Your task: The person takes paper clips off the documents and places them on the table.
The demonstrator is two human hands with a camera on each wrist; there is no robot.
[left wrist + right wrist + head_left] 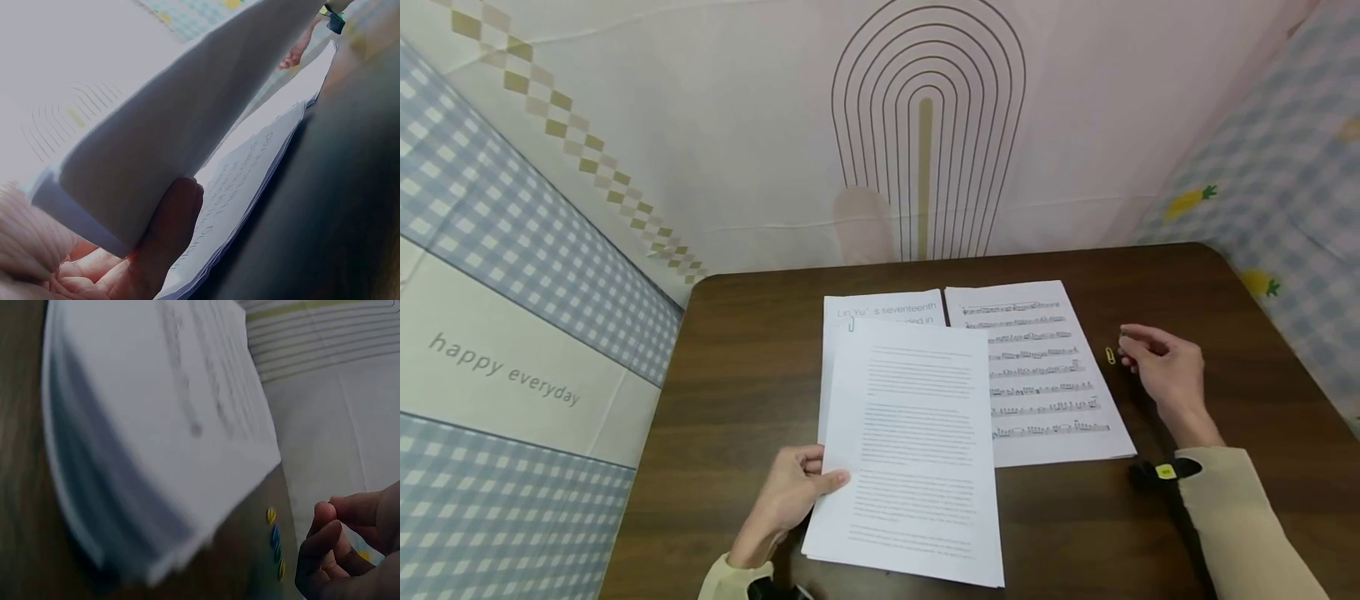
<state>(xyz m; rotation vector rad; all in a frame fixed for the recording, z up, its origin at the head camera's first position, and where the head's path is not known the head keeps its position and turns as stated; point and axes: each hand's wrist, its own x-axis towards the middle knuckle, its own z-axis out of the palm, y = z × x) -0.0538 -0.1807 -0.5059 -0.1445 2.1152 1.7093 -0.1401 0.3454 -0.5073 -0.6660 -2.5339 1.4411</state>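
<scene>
My left hand grips the left edge of a few printed sheets, thumb on top and fingers underneath. A green paper clip sits at the top left edge of these sheets, which overlap another paper stack behind. In the left wrist view the held sheets bend up from the thumb. At the right, my right hand has thumb and fingertips pinched together on a small dark green paper clip, mostly hidden by the fingers. Just left of these fingertips lies a yellow paper clip.
Sheet music lies right of the held sheets, partly covered by them. In the right wrist view a row of yellow, blue and green paper clips lies near the hand. The brown table meets a cloth-covered wall behind.
</scene>
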